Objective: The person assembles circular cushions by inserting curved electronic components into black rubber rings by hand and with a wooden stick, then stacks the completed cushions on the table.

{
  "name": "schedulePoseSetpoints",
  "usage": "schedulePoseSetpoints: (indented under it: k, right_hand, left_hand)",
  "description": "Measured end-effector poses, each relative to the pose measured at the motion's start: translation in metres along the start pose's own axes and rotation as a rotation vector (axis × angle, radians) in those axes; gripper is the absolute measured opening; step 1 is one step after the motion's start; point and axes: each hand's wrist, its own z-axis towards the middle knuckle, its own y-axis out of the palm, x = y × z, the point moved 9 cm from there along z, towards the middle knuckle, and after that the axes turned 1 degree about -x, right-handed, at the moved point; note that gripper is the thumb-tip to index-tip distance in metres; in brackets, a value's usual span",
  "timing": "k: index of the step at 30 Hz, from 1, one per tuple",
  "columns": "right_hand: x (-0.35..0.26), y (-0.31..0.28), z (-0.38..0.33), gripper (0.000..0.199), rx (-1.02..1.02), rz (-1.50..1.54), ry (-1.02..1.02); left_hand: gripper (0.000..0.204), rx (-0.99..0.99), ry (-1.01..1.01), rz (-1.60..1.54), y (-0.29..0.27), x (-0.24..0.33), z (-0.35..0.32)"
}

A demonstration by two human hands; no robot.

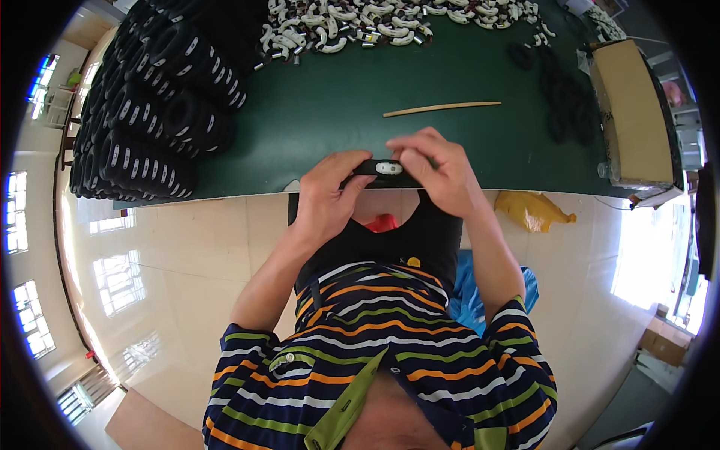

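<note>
Close above the table's near edge, a black ring (364, 169) with a pale oval insert (388, 169) is held edge-on between my hands. My left hand (327, 189) pinches its left side, fingers over the top and thumb below. At its right end is my right hand (444, 171), thumb and bent fingers closed on the ring beside the insert. The ring's far side is hidden. Beyond my right hand a thin wooden stick (442, 109) lies on the green table (322, 97).
Stacked black rings (150, 112) with pale inserts rise at the left. Many loose white curved pieces (345, 26) lie along the back. More black rings (566, 105) and a cardboard box (634, 112) are at the right. A yellow bag (532, 210) sits beneath the edge.
</note>
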Motion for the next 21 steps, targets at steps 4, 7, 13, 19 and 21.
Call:
schedulePoseSetpoints:
  k: [4, 7, 13, 19, 21]
  right_hand:
    - [0.039, 0.013, 0.019, 0.042, 0.08, 0.101, 0.188]
    - [0.056, 0.034, 0.015, 0.041, -0.023, 0.242, 0.441]
    - [0.045, 0.027, 0.02, 0.036, 0.001, 0.105, 0.334]
    - [0.05, 0.022, 0.019, 0.033, 0.01, 0.163, 0.274]
    - [0.05, 0.023, 0.018, 0.032, 0.021, 0.141, 0.215]
  left_hand:
    - [0.03, 0.06, -0.004, -0.025, 0.008, -0.006, -0.004]
    - [0.03, 0.041, -0.035, 0.003, 0.011, -0.006, -0.005]
    - [0.042, 0.047, -0.189, -0.612, 0.01, -0.028, -0.002]
    - [0.05, 0.07, -0.16, -0.276, 0.04, -0.032, 0.033]
    - [0.057, 0.032, -0.184, -0.355, 0.051, -0.031, 0.033]
